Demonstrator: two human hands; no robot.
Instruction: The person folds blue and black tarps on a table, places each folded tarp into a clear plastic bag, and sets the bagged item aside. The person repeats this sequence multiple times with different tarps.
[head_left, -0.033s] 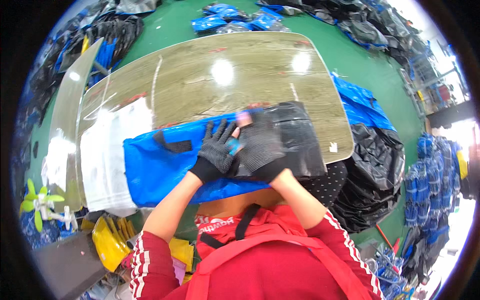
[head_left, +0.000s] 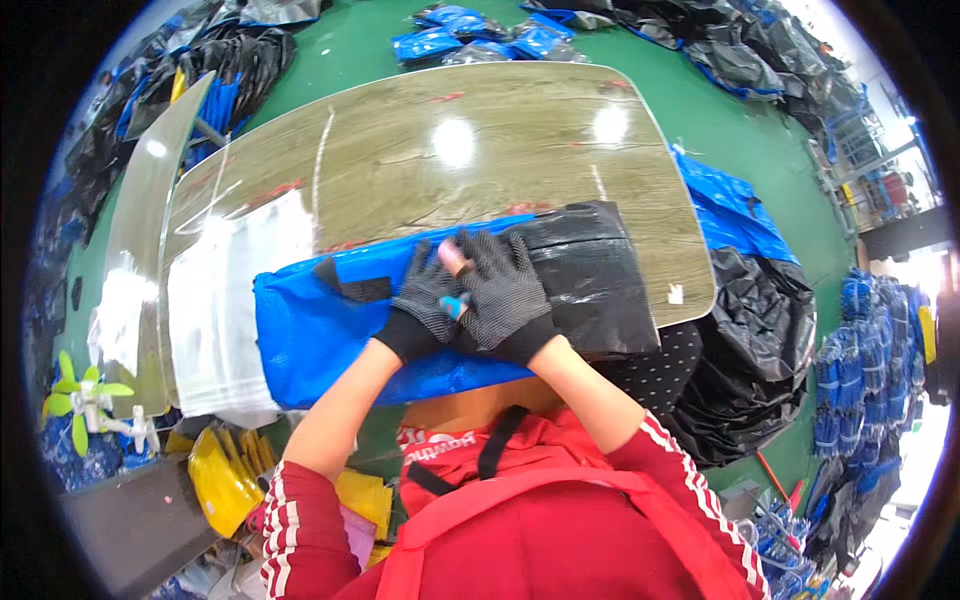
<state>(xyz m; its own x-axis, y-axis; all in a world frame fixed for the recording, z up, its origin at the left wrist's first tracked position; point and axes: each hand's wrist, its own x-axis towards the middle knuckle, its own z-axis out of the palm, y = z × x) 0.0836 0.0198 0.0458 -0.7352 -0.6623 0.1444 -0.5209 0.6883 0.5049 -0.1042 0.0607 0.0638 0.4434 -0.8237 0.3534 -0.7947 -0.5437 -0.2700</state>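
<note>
1. From my remote seat I had a long, glossy blue-and-black plastic piece (head_left: 315, 350) lying crosswise along the near side of the wood-patterned worktop (head_left: 400, 150), its blue section to the left and its black section (head_left: 595, 265) to the right.
2. I saw the left hand (head_left: 425, 300), in a dark grey textured glove with a black cuff, laid over the blue section, its fingers slightly spread and pointing away from the body.
3. The right hand (head_left: 502, 300), gloved alike, lay just beside it, near where blue met black; its fingers were flat and moderately wide, with the plastic beneath them.
4. The piece reached out past the left fingers to one side and past the right fingers to the other.
5. Between the hands I made out a bare fingertip (head_left: 453, 259) and a small teal patch (head_left: 453, 306); I could not tell whether that patch was part of a glove or something pinched there.
6. A black strap (head_left: 355, 289) rested on the blue section, just left of the left fingers.
7. Past the blue end, a translucent white plastic sheet (head_left: 215, 330) covered part of the worktop; off its right end I saw a crumpled black plastic heap (head_left: 745, 365).
</note>
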